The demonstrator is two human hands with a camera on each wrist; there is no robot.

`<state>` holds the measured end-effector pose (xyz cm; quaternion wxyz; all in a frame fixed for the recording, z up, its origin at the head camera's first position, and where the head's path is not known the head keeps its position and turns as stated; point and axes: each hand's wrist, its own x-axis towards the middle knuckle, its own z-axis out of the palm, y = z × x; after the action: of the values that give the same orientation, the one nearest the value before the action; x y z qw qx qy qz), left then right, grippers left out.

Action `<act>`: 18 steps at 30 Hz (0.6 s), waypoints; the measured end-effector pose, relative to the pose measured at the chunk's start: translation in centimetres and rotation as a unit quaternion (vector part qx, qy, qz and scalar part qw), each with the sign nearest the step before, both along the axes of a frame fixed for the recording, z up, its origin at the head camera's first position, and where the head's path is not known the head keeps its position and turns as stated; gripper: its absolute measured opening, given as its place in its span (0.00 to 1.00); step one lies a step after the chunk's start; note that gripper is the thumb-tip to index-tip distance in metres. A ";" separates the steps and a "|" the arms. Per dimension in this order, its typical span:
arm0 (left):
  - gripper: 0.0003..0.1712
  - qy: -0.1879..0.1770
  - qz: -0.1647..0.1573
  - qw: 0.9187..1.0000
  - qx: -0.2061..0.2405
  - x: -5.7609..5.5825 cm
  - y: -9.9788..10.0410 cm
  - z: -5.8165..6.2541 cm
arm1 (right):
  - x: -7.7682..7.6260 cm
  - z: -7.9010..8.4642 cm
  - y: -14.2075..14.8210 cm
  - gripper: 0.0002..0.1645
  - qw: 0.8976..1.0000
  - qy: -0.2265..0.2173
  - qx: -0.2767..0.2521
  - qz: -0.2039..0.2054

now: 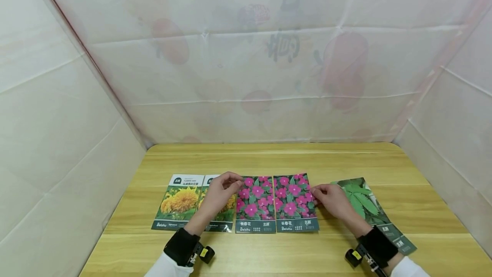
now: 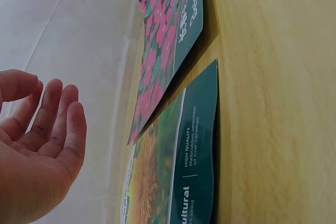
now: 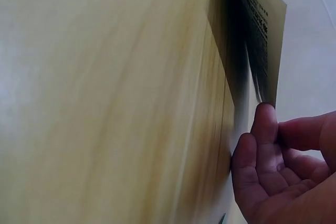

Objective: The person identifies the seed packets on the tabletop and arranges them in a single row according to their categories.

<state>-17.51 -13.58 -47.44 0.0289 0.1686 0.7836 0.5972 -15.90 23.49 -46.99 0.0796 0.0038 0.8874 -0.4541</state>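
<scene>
Two pink-flower seed packets lie side by side at the middle of the table, the left one (image 1: 255,202) beside the right one (image 1: 295,202). My right hand (image 1: 332,200) pinches the right edge of the right-hand packet between thumb and fingertips. In the right wrist view that packet's printed back (image 3: 268,40) shows, tilted up off the wood. My left hand (image 1: 222,189) hovers by the upper left corner of the left-hand pink packet, its fingers loosely curved with nothing in them. Below that hand, a yellow-flower packet (image 1: 224,217) is partly covered by it.
Another yellow-flower packet (image 1: 178,204) lies at the far left of the row. Green-leaf packets (image 1: 365,202) overlap under my right forearm. The wooden table (image 1: 269,255) is walled in by pale printed cloth (image 1: 230,72) at back and sides.
</scene>
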 end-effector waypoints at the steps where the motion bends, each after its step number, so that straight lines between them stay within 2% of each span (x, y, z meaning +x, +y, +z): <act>1: 0.21 -0.003 0.002 1.000 0.003 0.1 0.0 0.3 | 0.0 0.0 0.0 0.15 1.000 0.000 0.006 -0.001; 5: 0.21 -0.017 0.012 1.000 0.013 1.1 0.6 2.7 | 0.0 0.1 -0.1 0.16 1.000 0.009 0.029 0.005; 7: 0.21 -0.021 0.016 1.000 0.010 1.3 0.7 3.1 | 0.1 0.2 -0.1 0.16 0.999 0.016 0.036 0.009; 11: 0.21 0.005 0.013 1.000 0.005 1.1 0.4 2.1 | 0.2 0.1 -0.1 0.15 0.999 0.022 0.047 0.008; 13: 0.21 0.008 0.015 1.000 0.011 0.7 0.1 0.9 | 0.3 0.2 0.0 0.14 0.999 0.026 0.047 0.005; 15: 0.20 -0.004 0.018 1.000 0.006 -0.1 -0.4 -0.5 | 0.5 0.4 0.2 0.15 0.999 0.031 0.038 0.004; 18: 0.20 -0.019 0.023 1.000 0.008 -0.9 -1.0 -2.0 | 0.7 1.0 0.7 0.15 0.999 0.038 0.022 0.004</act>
<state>-18.42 -14.59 -49.44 0.0282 0.1392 0.7819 0.6070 -15.18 24.19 -46.04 0.0472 -0.0152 0.8997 -0.4336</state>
